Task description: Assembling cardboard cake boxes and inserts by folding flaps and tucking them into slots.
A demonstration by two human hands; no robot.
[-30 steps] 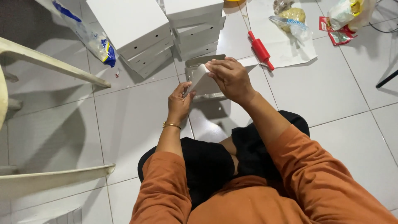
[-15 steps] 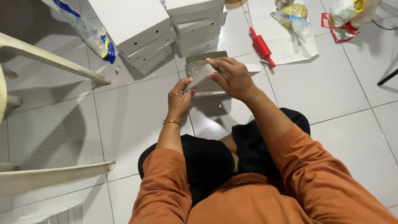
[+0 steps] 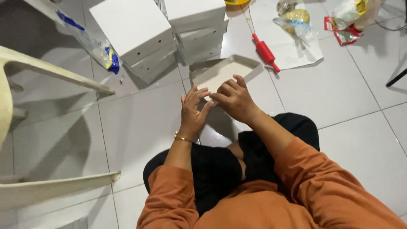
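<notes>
1. The person sits on the white tiled floor (image 3: 140,127), legs in black folded beneath them, arms in orange sleeves reaching forward.
2. Both hands meet at the near edge of an open white cardboard box (image 3: 222,72) — a shallow tray shape with raised grey-shadowed walls; it is held up just ahead of the knees, tilted toward the person.
3. The left hand (image 3: 193,112) is upright with fingers spread and pointing up, a gold bracelet (image 3: 182,138) at the wrist; its grip is wide, fingertips pressing against the box's near wall rather than closing around it.
4. The right hand (image 3: 233,99) curls over the same near edge from the other side; its grip is narrow, fingers bent and pinching the cardboard edge, thumb hidden from view.
5. The two hands touch or nearly touch each other at the fingertips; which, I cannot tell.
6. Beyond the box stand two stacks of closed white boxes (image 3: 135,32) — one to the left, one just behind the held box.
7. A red rolling pin (image 3: 265,51) lies on a white sheet (image 3: 292,53) to the right; plastic bags of food (image 3: 296,19) rest on the far part of it.
8. A pale plastic chair (image 3: 38,72) stands at the left; a clear bag with blue print (image 3: 95,44) lies beside the left stack.
</notes>
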